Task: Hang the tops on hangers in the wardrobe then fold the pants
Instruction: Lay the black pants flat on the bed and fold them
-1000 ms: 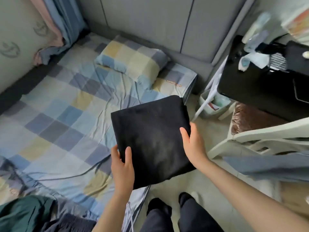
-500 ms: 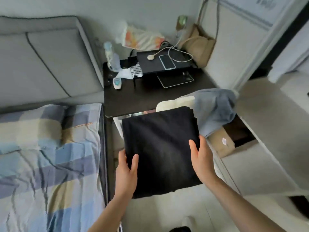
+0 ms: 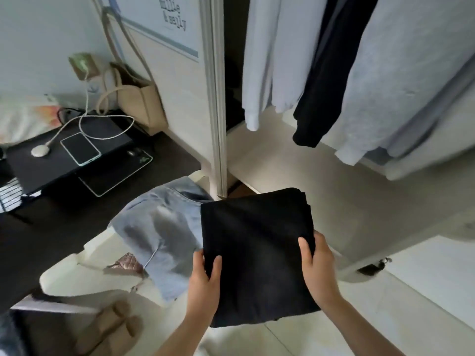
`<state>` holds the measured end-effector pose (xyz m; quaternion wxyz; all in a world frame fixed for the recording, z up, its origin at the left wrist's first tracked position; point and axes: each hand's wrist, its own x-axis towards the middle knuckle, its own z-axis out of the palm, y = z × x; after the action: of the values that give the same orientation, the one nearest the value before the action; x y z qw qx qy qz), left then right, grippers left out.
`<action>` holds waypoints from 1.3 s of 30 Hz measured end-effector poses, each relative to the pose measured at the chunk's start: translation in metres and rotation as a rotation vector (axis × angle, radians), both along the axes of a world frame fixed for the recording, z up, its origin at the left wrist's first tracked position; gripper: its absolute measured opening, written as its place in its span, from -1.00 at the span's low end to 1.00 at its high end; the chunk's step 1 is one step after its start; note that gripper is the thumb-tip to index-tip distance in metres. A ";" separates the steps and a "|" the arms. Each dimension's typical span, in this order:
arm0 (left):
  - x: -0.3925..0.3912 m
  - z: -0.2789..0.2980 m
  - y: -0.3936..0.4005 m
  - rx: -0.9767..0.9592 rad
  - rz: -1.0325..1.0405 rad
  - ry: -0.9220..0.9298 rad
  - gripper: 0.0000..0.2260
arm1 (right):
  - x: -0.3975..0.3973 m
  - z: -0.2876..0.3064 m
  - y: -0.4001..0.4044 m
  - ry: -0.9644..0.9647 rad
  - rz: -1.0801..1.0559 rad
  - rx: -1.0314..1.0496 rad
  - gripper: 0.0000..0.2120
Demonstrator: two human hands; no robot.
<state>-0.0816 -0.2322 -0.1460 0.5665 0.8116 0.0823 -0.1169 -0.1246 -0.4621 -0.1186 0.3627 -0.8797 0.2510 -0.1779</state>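
Note:
A folded black pair of pants (image 3: pixel 257 253) is held flat in the air in front of me, in front of the open wardrobe (image 3: pixel 295 160). My left hand (image 3: pixel 204 283) grips its near left edge, thumb on top. My right hand (image 3: pixel 317 263) grips its right edge, thumb on top. Inside the wardrobe hang several tops: a white one (image 3: pixel 264 60), a black one (image 3: pixel 323 86) and a pale grey-blue one (image 3: pixel 401 86).
A light blue garment (image 3: pixel 159 232) lies draped over a white chair (image 3: pixel 77 273) at my left. A dark desk (image 3: pixel 38 227) holds a phone (image 3: pixel 80 149), a cable and a beige bag (image 3: pixel 136 98). The wardrobe door frame (image 3: pixel 216 98) stands just ahead. Beige slippers (image 3: pixel 110 327) lie on the floor.
I have turned right from the bed past the desk to the open wardrobe, carrying the folded black pants in both hands; the grip is unchanged.

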 end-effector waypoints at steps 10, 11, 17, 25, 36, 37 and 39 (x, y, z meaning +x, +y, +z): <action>0.117 -0.030 -0.113 -0.030 -0.226 0.300 -0.76 | 0.038 -0.040 -0.084 0.239 -0.346 0.073 -0.68; 0.130 -0.036 -0.125 -0.040 -0.254 0.311 -0.77 | 0.045 -0.048 -0.092 0.273 -0.391 0.090 -0.67; 0.198 -0.063 -0.203 -0.086 -0.378 0.344 -0.74 | 0.093 -0.082 -0.145 0.256 -0.585 0.249 -0.67; 0.259 -0.113 -0.317 -0.105 -0.538 0.305 -0.64 | 0.143 -0.128 -0.234 0.253 -0.869 0.136 -0.50; 0.236 -0.200 -0.304 0.347 -0.891 -0.013 -0.23 | 0.115 -0.214 -0.218 0.679 -0.568 0.261 -0.18; 0.235 -0.200 -0.305 0.345 -0.905 -0.062 -0.23 | 0.114 -0.217 -0.216 0.673 -0.549 0.223 -0.23; 0.232 -0.200 -0.310 0.329 -0.942 -0.150 -0.27 | 0.113 -0.223 -0.214 0.702 -0.534 0.161 -0.33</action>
<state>0.1509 -0.5423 -0.3458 0.3211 0.8452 -0.3168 -0.2866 -0.0115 -0.6763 -0.3412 0.2642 -0.7602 0.5901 0.0640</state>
